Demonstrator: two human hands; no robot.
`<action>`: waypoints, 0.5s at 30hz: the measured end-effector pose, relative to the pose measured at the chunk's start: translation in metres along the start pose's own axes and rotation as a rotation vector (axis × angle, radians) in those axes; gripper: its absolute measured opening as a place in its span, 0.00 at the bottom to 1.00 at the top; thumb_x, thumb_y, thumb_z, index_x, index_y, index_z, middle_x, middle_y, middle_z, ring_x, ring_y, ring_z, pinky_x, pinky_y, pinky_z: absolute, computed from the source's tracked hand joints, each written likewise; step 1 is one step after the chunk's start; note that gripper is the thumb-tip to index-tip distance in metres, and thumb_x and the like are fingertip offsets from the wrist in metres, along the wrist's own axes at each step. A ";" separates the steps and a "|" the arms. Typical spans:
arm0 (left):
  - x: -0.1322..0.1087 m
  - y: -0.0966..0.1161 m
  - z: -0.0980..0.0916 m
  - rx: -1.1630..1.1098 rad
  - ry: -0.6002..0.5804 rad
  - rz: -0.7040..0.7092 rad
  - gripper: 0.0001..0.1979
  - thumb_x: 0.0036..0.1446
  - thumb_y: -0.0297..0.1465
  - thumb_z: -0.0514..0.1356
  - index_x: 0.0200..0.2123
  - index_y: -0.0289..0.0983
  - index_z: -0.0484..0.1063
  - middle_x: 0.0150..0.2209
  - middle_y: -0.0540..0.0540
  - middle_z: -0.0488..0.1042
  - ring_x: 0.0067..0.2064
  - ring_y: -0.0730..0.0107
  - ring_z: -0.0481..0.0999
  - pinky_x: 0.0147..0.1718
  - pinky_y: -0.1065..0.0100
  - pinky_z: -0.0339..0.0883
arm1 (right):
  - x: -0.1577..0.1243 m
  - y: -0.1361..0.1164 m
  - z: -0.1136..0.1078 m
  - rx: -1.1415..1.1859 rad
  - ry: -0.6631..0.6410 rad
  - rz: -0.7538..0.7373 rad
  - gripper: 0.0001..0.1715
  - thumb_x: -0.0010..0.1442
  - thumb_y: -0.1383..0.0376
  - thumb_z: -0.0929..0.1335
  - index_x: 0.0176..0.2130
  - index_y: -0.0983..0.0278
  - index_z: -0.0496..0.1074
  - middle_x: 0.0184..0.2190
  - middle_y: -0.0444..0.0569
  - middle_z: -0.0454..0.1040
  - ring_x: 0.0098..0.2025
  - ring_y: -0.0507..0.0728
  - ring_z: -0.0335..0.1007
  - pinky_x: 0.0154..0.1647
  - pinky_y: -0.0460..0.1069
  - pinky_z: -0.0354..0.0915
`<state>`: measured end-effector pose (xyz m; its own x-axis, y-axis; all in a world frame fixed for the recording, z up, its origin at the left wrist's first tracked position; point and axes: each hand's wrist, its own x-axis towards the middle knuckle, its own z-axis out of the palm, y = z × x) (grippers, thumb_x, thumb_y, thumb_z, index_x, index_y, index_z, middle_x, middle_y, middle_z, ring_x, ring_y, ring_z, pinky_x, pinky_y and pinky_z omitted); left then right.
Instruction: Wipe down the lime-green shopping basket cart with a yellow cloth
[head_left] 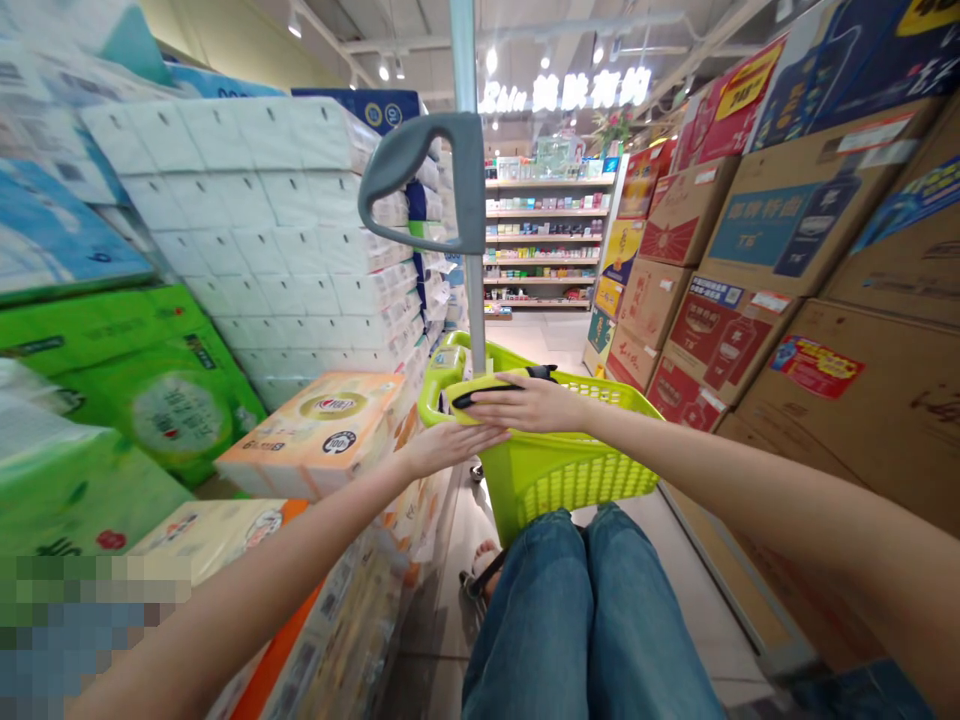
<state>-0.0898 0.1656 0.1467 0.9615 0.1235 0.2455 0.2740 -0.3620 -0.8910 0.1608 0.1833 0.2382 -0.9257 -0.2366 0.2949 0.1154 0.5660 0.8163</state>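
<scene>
Seen from the head camera, a lime-green shopping basket sits at 12 o'clock, just beyond the person's knees in blue jeans. Its long axis runs forward, away from the person, and a metal pole stands upright from it, ending in a grey curved handle that bends toward 10 o'clock. The right hand lies across a yellow-green padded grip on the basket's near-left rim, fingers pointing toward 9 o'clock; whether it is clenched or only resting, I cannot tell. The left hand reaches in from 8 o'clock, flat and open, its fingertips just below the right hand and holding nothing that shows. (A sandalled foot peeks out beside the jeans.) White wrapped toilet-paper stacks rise at 10 o'clock, and printed cardboard cartons wall off 2 o'clock. Far off at 12 o'clock stand stocked store shelves.
</scene>
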 end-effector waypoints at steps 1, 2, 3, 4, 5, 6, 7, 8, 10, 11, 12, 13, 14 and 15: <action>0.001 0.001 -0.001 0.035 -0.017 -0.003 0.33 0.61 0.21 0.49 0.69 0.38 0.53 0.73 0.47 0.45 0.72 0.74 0.48 0.69 0.69 0.47 | 0.000 0.004 -0.002 0.002 -0.011 -0.022 0.25 0.70 0.69 0.58 0.64 0.61 0.63 0.67 0.40 0.61 0.71 0.49 0.47 0.75 0.53 0.31; 0.001 0.001 -0.003 0.073 -0.039 -0.002 0.33 0.61 0.22 0.49 0.69 0.39 0.52 0.73 0.48 0.43 0.72 0.75 0.46 0.69 0.69 0.45 | 0.002 0.015 -0.006 0.000 -0.015 -0.009 0.26 0.70 0.69 0.58 0.65 0.61 0.60 0.68 0.40 0.60 0.72 0.49 0.46 0.75 0.53 0.31; 0.002 0.001 -0.005 0.110 -0.061 0.000 0.33 0.61 0.22 0.49 0.69 0.40 0.52 0.73 0.49 0.42 0.72 0.75 0.44 0.70 0.69 0.43 | 0.007 0.030 -0.013 -0.001 -0.009 0.033 0.29 0.70 0.70 0.58 0.67 0.60 0.57 0.69 0.40 0.58 0.72 0.49 0.44 0.75 0.53 0.31; 0.003 0.001 -0.006 0.142 -0.077 0.002 0.33 0.61 0.23 0.50 0.69 0.40 0.52 0.74 0.50 0.40 0.72 0.75 0.42 0.70 0.70 0.41 | 0.013 0.048 -0.020 -0.002 0.007 0.088 0.31 0.69 0.72 0.58 0.69 0.59 0.53 0.69 0.39 0.56 0.72 0.49 0.43 0.75 0.53 0.31; 0.004 0.001 -0.008 0.165 -0.087 0.003 0.33 0.61 0.23 0.50 0.69 0.40 0.52 0.74 0.51 0.39 0.73 0.76 0.41 0.70 0.70 0.40 | 0.020 0.065 -0.027 0.014 0.016 0.165 0.34 0.69 0.73 0.58 0.70 0.57 0.49 0.70 0.40 0.54 0.72 0.50 0.42 0.75 0.54 0.32; 0.004 0.001 -0.010 0.178 -0.090 0.001 0.33 0.61 0.23 0.50 0.69 0.41 0.52 0.74 0.51 0.38 0.73 0.76 0.40 0.71 0.70 0.39 | 0.027 0.080 -0.033 0.038 0.044 0.231 0.36 0.69 0.73 0.57 0.71 0.54 0.46 0.70 0.39 0.54 0.72 0.51 0.42 0.75 0.55 0.33; 0.004 0.002 -0.010 0.183 -0.091 -0.003 0.33 0.61 0.23 0.50 0.69 0.40 0.52 0.74 0.51 0.38 0.73 0.75 0.40 0.71 0.69 0.38 | 0.032 0.091 -0.037 0.057 0.061 0.279 0.38 0.68 0.74 0.57 0.71 0.52 0.44 0.70 0.37 0.54 0.72 0.52 0.42 0.75 0.56 0.35; 0.004 0.003 -0.011 0.186 -0.092 -0.011 0.33 0.61 0.23 0.49 0.69 0.40 0.51 0.74 0.51 0.38 0.73 0.75 0.39 0.71 0.69 0.38 | 0.035 0.095 -0.038 0.070 0.075 0.315 0.39 0.68 0.74 0.57 0.71 0.50 0.43 0.70 0.37 0.54 0.72 0.52 0.42 0.75 0.57 0.36; 0.004 0.006 -0.010 0.191 -0.101 -0.039 0.33 0.61 0.23 0.49 0.69 0.40 0.51 0.74 0.51 0.38 0.73 0.74 0.40 0.71 0.68 0.37 | 0.034 0.083 -0.031 0.056 0.084 0.329 0.38 0.68 0.74 0.57 0.71 0.50 0.45 0.70 0.37 0.55 0.72 0.52 0.42 0.75 0.57 0.36; 0.003 0.007 -0.009 0.192 -0.111 -0.055 0.33 0.61 0.23 0.49 0.69 0.40 0.51 0.74 0.51 0.39 0.73 0.74 0.40 0.71 0.68 0.37 | 0.030 0.069 -0.025 0.031 0.083 0.304 0.37 0.68 0.74 0.57 0.70 0.52 0.48 0.69 0.39 0.55 0.72 0.51 0.42 0.75 0.57 0.37; 0.003 0.009 -0.008 0.190 -0.118 -0.066 0.34 0.61 0.22 0.50 0.69 0.40 0.52 0.74 0.51 0.40 0.73 0.74 0.41 0.71 0.68 0.38 | 0.025 0.053 -0.018 -0.001 0.075 0.251 0.35 0.67 0.73 0.58 0.69 0.55 0.52 0.69 0.41 0.56 0.72 0.51 0.42 0.74 0.56 0.38; 0.002 0.010 -0.006 0.184 -0.124 -0.070 0.33 0.61 0.23 0.49 0.69 0.40 0.52 0.74 0.51 0.40 0.72 0.74 0.42 0.71 0.67 0.38 | 0.019 0.037 -0.012 -0.030 0.066 0.168 0.32 0.67 0.72 0.59 0.68 0.58 0.56 0.69 0.42 0.58 0.72 0.50 0.43 0.74 0.54 0.39; 0.002 0.011 -0.005 0.177 -0.128 -0.069 0.33 0.61 0.23 0.49 0.69 0.41 0.52 0.73 0.51 0.42 0.72 0.73 0.43 0.71 0.67 0.39 | 0.013 0.024 -0.007 -0.048 0.054 0.076 0.30 0.67 0.71 0.60 0.66 0.61 0.60 0.68 0.43 0.59 0.72 0.50 0.44 0.74 0.54 0.41; 0.001 0.012 -0.004 0.174 -0.135 -0.066 0.33 0.61 0.23 0.49 0.69 0.41 0.52 0.73 0.51 0.43 0.72 0.73 0.44 0.71 0.66 0.40 | 0.009 0.016 -0.004 -0.060 0.040 -0.007 0.27 0.67 0.70 0.61 0.64 0.62 0.63 0.67 0.42 0.60 0.72 0.49 0.45 0.74 0.53 0.43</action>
<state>-0.0851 0.1573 0.1381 0.9269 0.2684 0.2622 0.3169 -0.1862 -0.9300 0.1556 0.1867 0.2560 -0.9116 -0.2725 0.3077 0.1313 0.5161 0.8464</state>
